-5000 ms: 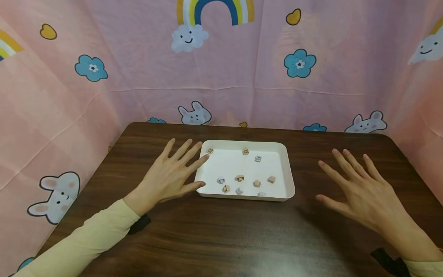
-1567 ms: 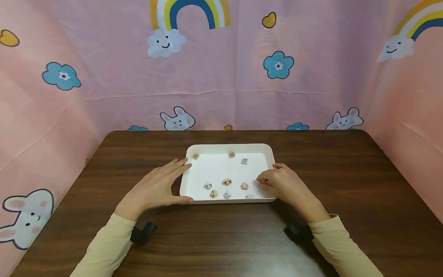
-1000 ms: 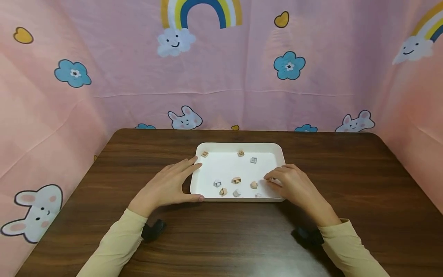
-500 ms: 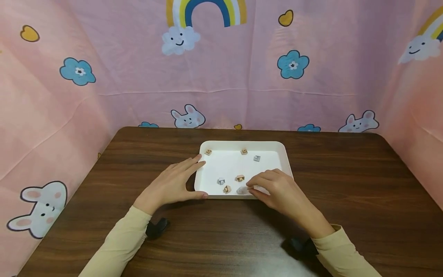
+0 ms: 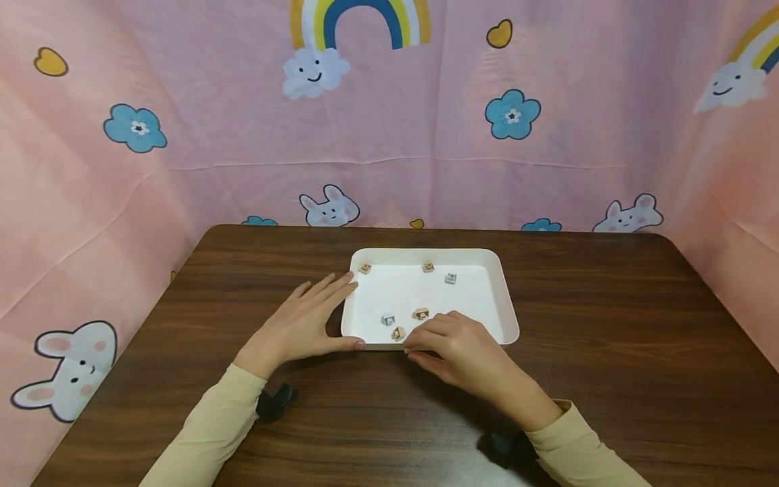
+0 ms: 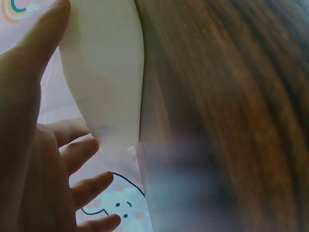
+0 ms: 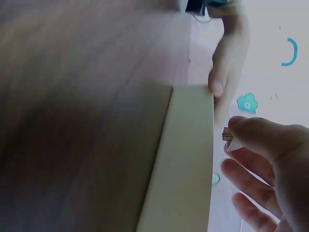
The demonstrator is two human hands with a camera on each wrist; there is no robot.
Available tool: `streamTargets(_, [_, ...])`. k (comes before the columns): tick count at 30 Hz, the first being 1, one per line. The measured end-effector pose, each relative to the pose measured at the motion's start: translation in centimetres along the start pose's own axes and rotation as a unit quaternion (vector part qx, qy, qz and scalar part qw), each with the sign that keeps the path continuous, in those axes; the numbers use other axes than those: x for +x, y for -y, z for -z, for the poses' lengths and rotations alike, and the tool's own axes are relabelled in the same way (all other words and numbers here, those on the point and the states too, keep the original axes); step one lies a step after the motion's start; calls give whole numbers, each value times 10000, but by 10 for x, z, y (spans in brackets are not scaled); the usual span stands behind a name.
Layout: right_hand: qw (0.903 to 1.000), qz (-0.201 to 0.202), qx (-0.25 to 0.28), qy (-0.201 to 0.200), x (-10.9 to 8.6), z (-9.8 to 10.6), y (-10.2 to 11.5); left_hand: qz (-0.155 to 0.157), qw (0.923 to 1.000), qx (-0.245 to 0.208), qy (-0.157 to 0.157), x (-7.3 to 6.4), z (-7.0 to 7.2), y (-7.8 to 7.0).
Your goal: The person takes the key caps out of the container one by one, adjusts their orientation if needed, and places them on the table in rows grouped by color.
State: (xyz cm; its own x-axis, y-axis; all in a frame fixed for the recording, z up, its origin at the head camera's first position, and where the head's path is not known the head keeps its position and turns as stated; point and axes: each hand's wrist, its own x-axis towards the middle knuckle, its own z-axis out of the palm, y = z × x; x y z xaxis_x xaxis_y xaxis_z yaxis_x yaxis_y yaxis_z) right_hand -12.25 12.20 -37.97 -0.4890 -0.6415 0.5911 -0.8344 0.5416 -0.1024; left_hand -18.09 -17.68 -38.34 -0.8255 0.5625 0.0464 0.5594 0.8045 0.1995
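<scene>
Bright and even in the head view, seemingly lit from above, with pale glare on the counter at the bottom centre and soft shadow just below the right fingers. Nearly bleached inside the white tray. Dimmer in the left wrist view, streaked and out of focus towards the right, hazy at lower centre. Murky and smeared across the right wrist view's left half, overexposed at upper right, washing out the patterned cloth.

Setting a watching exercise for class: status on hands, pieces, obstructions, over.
Left hand at left end of tray. Right hand pinching small piece by near rim. Six more pieces visible in tray. Right hand hides part.
</scene>
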Motion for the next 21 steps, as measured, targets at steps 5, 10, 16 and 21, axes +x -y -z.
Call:
streamTargets(5, [9998,152,96,122,5,-12,10,26,10000,17,39,0,-1,1])
streamTargets(10, [9989,342,56,302,9,-22,18,53,9999,-59,93,1,-2,1])
streamTargets(16, [9981,329,153,492,15,-29,23,46,9997,-190,112,1,-5,2])
streamTargets(21, [9972,286,252,641,20,-35,26,42,9996,-236,118,1,-6,3])
